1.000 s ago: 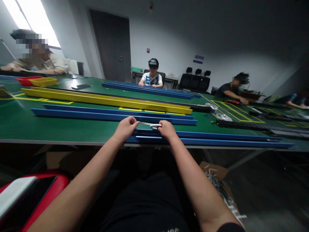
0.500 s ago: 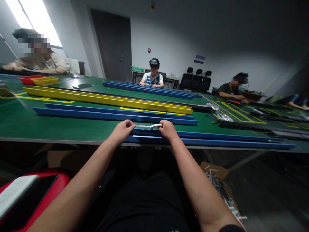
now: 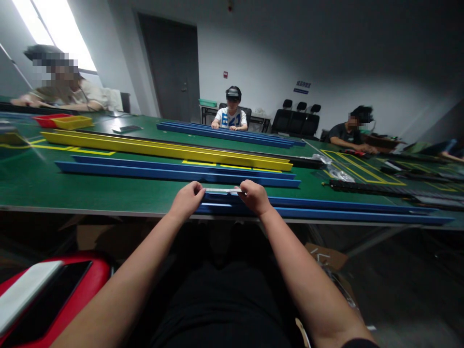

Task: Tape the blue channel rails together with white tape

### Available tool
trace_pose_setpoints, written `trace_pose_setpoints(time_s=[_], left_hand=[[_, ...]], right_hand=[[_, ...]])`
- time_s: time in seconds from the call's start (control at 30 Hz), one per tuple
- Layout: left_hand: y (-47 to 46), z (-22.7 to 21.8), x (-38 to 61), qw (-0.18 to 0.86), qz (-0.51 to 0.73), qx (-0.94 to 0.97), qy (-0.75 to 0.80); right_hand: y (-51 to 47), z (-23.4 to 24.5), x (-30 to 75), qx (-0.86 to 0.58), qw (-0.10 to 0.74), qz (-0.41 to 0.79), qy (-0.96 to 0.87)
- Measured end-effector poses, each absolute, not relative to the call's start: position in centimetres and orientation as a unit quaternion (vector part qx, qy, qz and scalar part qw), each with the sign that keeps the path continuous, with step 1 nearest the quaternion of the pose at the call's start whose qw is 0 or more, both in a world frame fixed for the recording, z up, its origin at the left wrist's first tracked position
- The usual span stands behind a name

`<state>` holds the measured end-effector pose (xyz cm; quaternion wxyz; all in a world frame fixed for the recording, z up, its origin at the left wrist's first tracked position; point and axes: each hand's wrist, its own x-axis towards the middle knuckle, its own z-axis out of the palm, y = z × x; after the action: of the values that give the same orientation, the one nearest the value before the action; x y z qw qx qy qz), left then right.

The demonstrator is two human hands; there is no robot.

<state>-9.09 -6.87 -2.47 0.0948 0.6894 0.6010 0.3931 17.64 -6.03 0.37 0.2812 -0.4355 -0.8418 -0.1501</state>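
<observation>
A thin white strip point(image 3: 221, 191), perhaps tape, stretches between my two hands above the near blue channel bars. My left hand point(image 3: 187, 198) pinches its left end between thumb and fingers. Closed around the right end is my right hand point(image 3: 254, 196), partly hiding the strip there. Directly below, a long blue channel bar point(image 3: 326, 209) lies along the table's front edge. Just beyond the hands rests another blue channel bar point(image 3: 174, 173).
Yellow channel bars point(image 3: 163, 149) lie farther back on the green table point(image 3: 119, 193). Red and yellow trays point(image 3: 72, 122) stand at far left. Co-workers sit around the table. A red stool point(image 3: 90, 285) with a white box and a dark flat object is beside me; an open carton point(image 3: 326, 256) is below right.
The curled loop in the strip near my right hand has flattened out. My right hand has turned slightly, and both hands remain close to where they were.
</observation>
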Motion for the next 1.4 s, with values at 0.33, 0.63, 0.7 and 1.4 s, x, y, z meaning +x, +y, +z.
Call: trace_pose_setpoints(time_s=[0.33, 0.63, 0.7, 1.4], left_hand=[[-6.8, -2.7, -9.2, 0.084, 0.393, 0.685, 0.608], [-7.2, -2.3, -9.1, 0.095, 0.388, 0.688, 0.606], [-7.3, -2.2, -9.0, 0.097, 0.382, 0.686, 0.611], [-7.0, -2.1, -10.0, 0.151, 0.383, 0.692, 0.593]], right_hand=[[-7.8, 3.8, 19.4, -0.377, 0.208, -0.076, -0.899], [-10.4, 7.1, 18.2, -0.356, 0.039, -0.016, -0.933], [-10.7, 7.4, 17.9, -0.366, 0.013, -0.020, -0.930], [-8.4, 5.2, 17.1, -0.419, -0.050, -0.053, -0.905]])
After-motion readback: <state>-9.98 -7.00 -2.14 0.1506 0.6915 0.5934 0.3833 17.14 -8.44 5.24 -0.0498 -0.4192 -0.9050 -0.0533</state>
